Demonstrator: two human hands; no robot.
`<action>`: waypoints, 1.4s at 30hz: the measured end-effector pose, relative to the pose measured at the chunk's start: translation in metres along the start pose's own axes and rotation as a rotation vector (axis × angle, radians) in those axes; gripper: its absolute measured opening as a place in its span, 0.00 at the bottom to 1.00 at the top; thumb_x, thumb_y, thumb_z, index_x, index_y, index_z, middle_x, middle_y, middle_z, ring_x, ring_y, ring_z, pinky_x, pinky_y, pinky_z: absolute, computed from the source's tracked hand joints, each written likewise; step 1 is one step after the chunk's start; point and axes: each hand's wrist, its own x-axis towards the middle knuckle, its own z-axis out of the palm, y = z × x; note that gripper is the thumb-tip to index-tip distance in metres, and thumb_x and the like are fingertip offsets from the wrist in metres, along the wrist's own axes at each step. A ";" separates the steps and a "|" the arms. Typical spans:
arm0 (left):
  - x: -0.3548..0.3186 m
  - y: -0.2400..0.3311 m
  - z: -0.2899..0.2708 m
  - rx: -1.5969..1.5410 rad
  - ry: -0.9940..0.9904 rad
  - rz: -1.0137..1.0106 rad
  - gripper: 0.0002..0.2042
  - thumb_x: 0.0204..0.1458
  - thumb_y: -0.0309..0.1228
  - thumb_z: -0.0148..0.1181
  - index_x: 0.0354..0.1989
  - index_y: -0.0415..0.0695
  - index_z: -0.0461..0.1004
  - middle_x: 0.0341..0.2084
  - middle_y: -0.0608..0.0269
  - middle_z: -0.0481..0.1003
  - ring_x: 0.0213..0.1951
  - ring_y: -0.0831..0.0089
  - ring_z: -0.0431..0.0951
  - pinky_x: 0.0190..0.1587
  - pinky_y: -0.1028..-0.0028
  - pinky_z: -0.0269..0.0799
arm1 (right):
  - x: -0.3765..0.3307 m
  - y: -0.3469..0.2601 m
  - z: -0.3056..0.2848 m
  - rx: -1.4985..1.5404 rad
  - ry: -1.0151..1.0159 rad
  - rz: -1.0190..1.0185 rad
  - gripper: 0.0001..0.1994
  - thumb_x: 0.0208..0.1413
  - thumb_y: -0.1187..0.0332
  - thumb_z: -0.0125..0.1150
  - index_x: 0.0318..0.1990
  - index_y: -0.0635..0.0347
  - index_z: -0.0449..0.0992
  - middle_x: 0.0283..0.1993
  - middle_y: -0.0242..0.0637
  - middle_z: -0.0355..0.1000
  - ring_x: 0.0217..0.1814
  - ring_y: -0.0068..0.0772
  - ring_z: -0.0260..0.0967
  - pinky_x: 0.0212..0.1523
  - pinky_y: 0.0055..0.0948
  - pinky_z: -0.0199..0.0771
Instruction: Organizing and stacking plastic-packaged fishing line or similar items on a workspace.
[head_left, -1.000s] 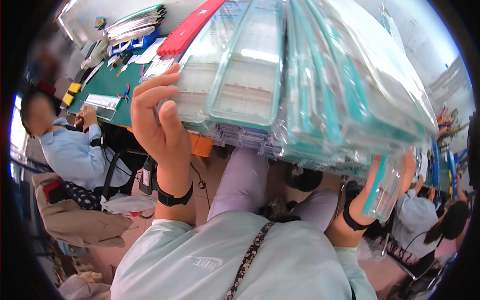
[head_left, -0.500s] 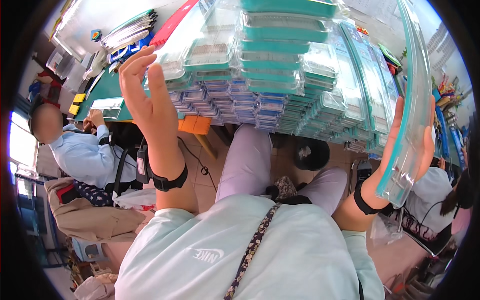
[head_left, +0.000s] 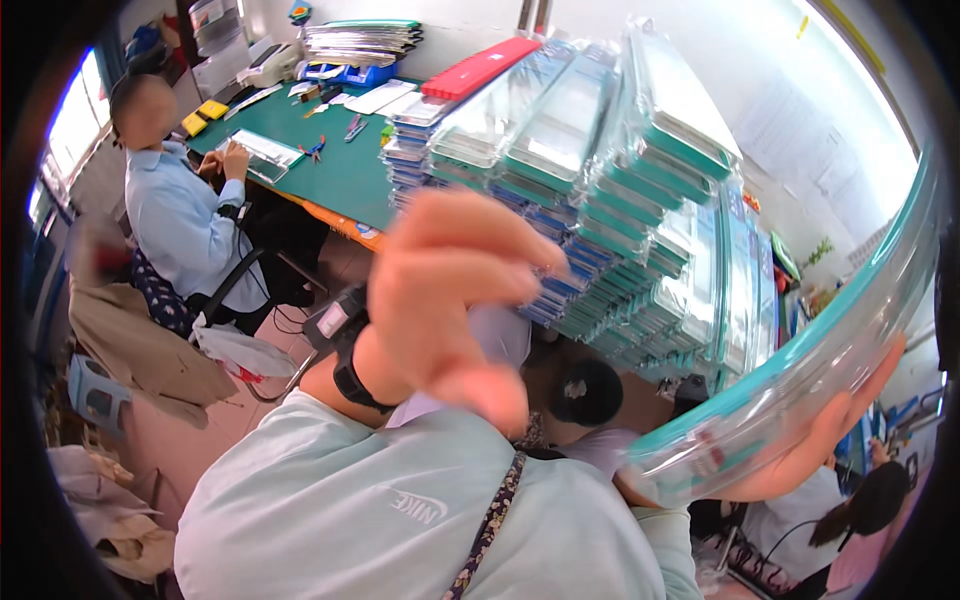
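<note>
My right hand (head_left: 822, 440), low on the right, grips a long, flat clear plastic package (head_left: 745, 425) with a teal edge. The package slants up toward the right rim, its near end by my waist. In front of my chest my left hand (head_left: 445, 290) hangs in the air, slightly blurred. Its fingers are bent, the thumb stands apart from them, and nothing is between them. Beyond it rises a tall stack of similar clear and teal packages (head_left: 665, 160), with blue-edged ones (head_left: 575, 265) lower down. Neither hand touches the stack.
A green-topped table (head_left: 345, 160) reaches left, bearing a red tray (head_left: 480, 68), pliers and papers. A seated person in light blue (head_left: 190, 220) handles a flat case there. A black bin (head_left: 586, 393) stands below the stack; other people sit at lower right.
My left hand has swung right and down in front of my chest. The package in my right hand has lowered and tilted outward. The view has turned toward the left.
</note>
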 end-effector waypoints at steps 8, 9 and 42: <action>0.015 0.003 0.057 -0.071 0.531 0.520 0.21 0.51 0.47 0.59 0.42 0.42 0.68 0.44 0.44 0.67 0.27 0.60 0.76 0.31 0.65 0.78 | 0.044 -0.078 0.056 1.167 0.076 0.731 0.31 0.58 0.62 0.47 0.65 0.67 0.46 0.63 0.60 0.53 0.64 0.49 0.57 0.60 0.44 0.63; 0.018 0.001 0.060 -0.008 0.695 0.641 0.18 0.53 0.45 0.57 0.40 0.42 0.69 0.41 0.44 0.70 0.23 0.64 0.77 0.27 0.67 0.78 | 0.048 -0.082 0.059 1.239 0.045 0.763 0.33 0.57 0.63 0.47 0.66 0.69 0.44 0.64 0.59 0.53 0.64 0.47 0.57 0.61 0.43 0.62; -0.001 -0.093 -0.077 -0.220 0.269 -0.404 0.43 0.45 0.74 0.33 0.36 0.38 0.67 0.42 0.44 0.66 0.29 0.72 0.71 0.31 0.76 0.69 | -0.087 -0.032 0.062 1.263 -0.757 0.904 0.08 0.46 0.75 0.59 0.36 0.62 0.74 0.36 0.45 0.77 0.39 0.47 0.73 0.41 0.37 0.71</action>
